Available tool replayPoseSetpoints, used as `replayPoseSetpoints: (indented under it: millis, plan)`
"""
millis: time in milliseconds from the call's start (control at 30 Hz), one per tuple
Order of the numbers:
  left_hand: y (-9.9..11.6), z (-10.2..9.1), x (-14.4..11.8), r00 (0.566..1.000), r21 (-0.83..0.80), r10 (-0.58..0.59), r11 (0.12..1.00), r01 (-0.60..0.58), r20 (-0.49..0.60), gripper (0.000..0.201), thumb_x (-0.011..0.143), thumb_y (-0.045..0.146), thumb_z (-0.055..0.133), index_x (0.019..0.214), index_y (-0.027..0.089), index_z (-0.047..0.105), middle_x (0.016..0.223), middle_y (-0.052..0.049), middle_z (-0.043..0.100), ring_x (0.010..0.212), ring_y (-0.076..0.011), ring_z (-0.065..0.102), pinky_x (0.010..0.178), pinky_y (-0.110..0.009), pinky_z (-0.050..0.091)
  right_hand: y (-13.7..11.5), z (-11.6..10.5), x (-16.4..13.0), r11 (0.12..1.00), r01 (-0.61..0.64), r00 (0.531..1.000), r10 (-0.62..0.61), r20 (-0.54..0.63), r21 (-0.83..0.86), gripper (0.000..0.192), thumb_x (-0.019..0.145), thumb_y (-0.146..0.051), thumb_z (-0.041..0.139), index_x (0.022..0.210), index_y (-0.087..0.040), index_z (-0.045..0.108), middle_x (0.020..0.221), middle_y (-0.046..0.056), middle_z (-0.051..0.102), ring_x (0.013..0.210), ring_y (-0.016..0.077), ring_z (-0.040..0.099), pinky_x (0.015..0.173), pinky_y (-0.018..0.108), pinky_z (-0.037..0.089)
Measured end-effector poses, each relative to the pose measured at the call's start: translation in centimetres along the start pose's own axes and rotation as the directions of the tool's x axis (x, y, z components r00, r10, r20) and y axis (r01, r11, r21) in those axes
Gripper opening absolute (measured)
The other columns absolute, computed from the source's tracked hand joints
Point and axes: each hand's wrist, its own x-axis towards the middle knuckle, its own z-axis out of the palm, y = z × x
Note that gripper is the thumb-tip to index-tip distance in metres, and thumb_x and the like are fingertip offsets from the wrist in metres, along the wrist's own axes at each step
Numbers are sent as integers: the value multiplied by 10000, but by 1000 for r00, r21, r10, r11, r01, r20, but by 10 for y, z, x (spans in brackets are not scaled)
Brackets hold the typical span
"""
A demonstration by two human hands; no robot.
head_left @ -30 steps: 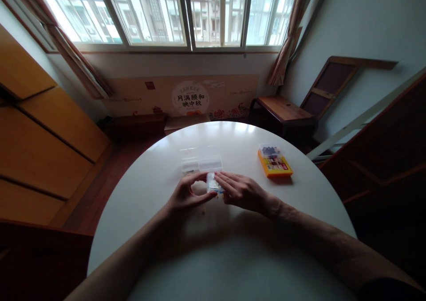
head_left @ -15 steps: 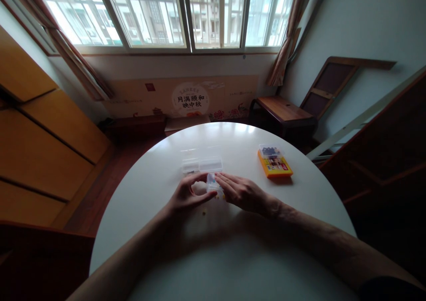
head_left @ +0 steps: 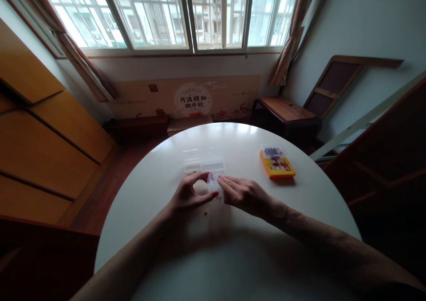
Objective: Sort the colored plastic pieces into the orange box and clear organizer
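Table: a round white table point(head_left: 233, 256) fills the lower middle of the view, under a wide window point(head_left: 186, 13).
Orange box: an orange box point(head_left: 277, 166) lies flat toward the right of the table, well apart from both hands, with a small clear lid or tray of dark bits on its far end.
Clear cases: two empty clear plastic cases point(head_left: 204, 164) sit side by side just beyond the hands, touching or nearly touching each other.
Small clear box: a small clear box point(head_left: 213, 182) rests on the table between the two hands, just in front of the clear cases.
Crumb: a tiny yellowish piece point(head_left: 206, 211) lies on the table near the left wrist.
Left hand: the left hand point(head_left: 187, 197) curls, thumb and forefinger forming a ring beside the small clear box; whether it pinches something I cannot tell.
Right hand: the right hand point(head_left: 244, 193) lies flat, palm down, fingers stretched out with the tips on or at the small clear box, gripping nothing.
Arms: both forearms reach in from the near edge and converge at the middle.
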Motion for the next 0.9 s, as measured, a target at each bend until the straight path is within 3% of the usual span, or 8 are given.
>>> replayPoseSetpoints:
  millis: [167,367,633,900]
  plan:
    - [2,13,2,997,-32,-39,999,37,-73,521,869,477,921,1283,200,769,1127,-90,834,1034,-276,795,978,-429,649,1,-13,4,998,-50,999,49,-20,-36,341,1093,-134,571,1412,-54,662,1332,206,803,1224,309,808,967,373,720]
    - [6,23,3,989,-113,-145,984,141,-30,455,912,497,888,1238,192,796,1148,-86,840,1036,-272,806,926,-396,669,-1,-13,5,993,-76,995,82,61,-94,326,1043,-18,572,1351,-41,676,1263,223,817,1123,306,834,875,357,732]
    - [8,21,3,996,-64,-73,995,71,-41,448,892,432,911,1247,184,794,1150,-85,834,1046,-267,790,970,-395,629,-4,-20,6,990,-70,989,85,120,-120,271,1053,-28,554,1285,-38,693,1243,227,816,1131,313,825,888,358,725]
    - [6,22,4,999,-30,9,1000,-10,-36,480,878,385,920,1291,187,775,1091,-69,829,964,-240,779,923,-368,612,0,-29,6,991,-127,971,130,202,-29,280,1025,-49,584,1287,-97,672,1310,208,802,1188,304,812,882,348,711]
